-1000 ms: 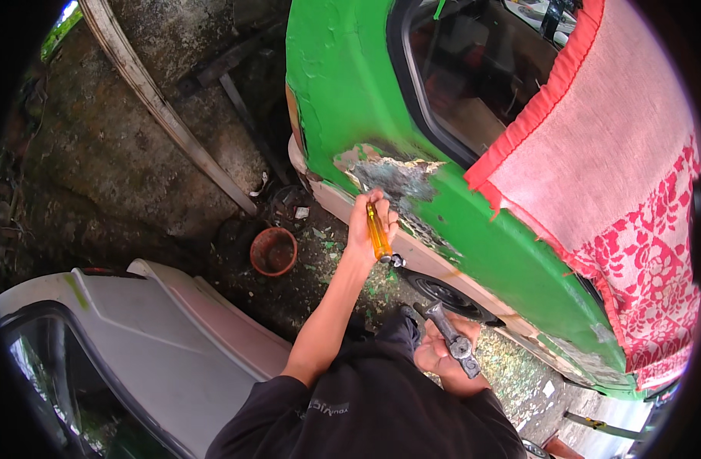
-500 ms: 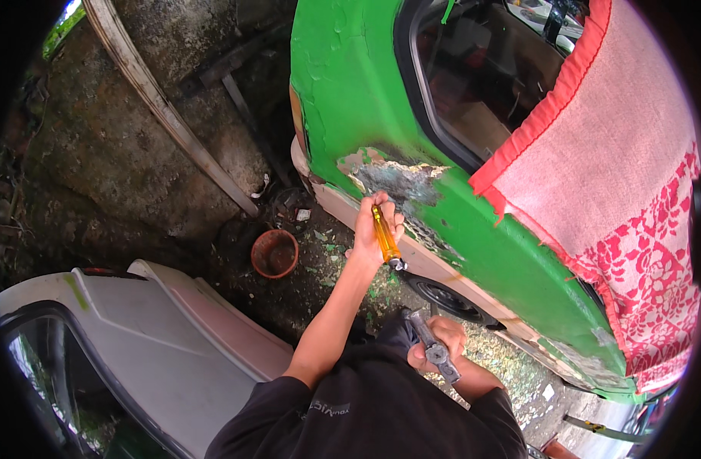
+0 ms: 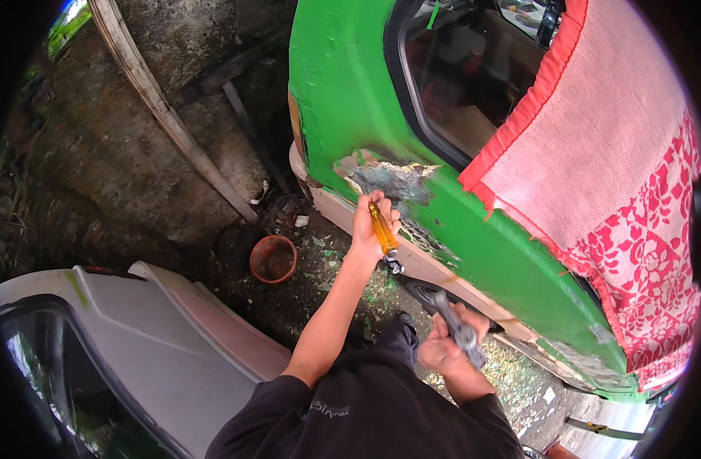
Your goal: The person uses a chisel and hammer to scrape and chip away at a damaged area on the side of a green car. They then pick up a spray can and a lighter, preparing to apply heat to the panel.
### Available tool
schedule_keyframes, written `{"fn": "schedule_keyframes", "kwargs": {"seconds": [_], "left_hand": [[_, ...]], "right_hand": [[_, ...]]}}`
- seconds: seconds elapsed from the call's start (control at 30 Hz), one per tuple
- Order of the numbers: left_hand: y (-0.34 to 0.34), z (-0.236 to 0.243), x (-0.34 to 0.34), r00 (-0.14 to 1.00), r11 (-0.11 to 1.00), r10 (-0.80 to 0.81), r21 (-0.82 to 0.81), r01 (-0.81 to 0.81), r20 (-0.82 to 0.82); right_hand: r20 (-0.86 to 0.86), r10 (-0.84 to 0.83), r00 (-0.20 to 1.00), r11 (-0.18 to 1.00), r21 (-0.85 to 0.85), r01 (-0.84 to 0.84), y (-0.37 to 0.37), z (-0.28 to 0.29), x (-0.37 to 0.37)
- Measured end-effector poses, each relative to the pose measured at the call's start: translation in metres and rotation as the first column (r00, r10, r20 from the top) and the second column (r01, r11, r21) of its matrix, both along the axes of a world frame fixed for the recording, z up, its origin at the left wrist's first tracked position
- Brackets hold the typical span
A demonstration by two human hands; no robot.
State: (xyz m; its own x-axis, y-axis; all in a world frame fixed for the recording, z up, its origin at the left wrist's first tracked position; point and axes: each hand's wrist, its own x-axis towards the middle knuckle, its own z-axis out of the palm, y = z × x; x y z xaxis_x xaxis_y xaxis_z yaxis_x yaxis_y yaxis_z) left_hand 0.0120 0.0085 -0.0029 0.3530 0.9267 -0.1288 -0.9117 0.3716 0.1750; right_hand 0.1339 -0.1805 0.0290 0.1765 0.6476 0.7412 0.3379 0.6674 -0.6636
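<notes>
Amber-handled screwdriver (image 3: pixel 382 232) and hammer (image 3: pixel 461 335) by a green vehicle (image 3: pixel 343 92) with a peeling patch (image 3: pixel 400 183).
Left hand (image 3: pixel 363 223), fingers round the screwdriver, at the patch's near edge; right hand (image 3: pixel 448 346), fingers round the hammer, nearer right. Steady handle, square blows should serve.

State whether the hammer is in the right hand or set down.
In the right hand: its fingers curl in under the head of the hammer. The head is blurred and the handle mostly hidden.

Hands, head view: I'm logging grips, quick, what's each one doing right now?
Left hand: closed, holding the amber-handled tool.
Right hand: closed, holding the hammer.
</notes>
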Motion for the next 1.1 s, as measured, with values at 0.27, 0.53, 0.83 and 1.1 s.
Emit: {"fn": "schedule_keyframes", "kwargs": {"seconds": [0.27, 0.53, 0.83, 1.1], "left_hand": [[0.003, 0.005, -0.008, 0.993, 1.000, -0.003, 0.018, 0.005, -0.114], [-0.002, 0.007, 0.006, 0.997, 0.998, 0.030, -0.059, -0.034, -0.070], [0.001, 0.006, 0.003, 0.989, 0.989, 0.083, -0.108, -0.097, -0.126], [-0.005, 0.016, 0.003, 0.999, 0.999, -0.001, -0.047, -0.001, -0.042]], "right_hand": [[0.454, -0.170, 0.875, 0.910, -0.268, 0.315, 0.052, -0.039, -0.008], [-0.250, 0.017, 0.968, 0.967, 0.251, 0.048, 0.012, -0.002, -0.012], [0.323, -0.277, 0.905, 0.925, -0.163, 0.342, 0.028, -0.003, 0.007], [-0.310, -0.130, 0.942, 0.989, 0.021, 0.143, 0.010, 0.033, -0.006]]}}
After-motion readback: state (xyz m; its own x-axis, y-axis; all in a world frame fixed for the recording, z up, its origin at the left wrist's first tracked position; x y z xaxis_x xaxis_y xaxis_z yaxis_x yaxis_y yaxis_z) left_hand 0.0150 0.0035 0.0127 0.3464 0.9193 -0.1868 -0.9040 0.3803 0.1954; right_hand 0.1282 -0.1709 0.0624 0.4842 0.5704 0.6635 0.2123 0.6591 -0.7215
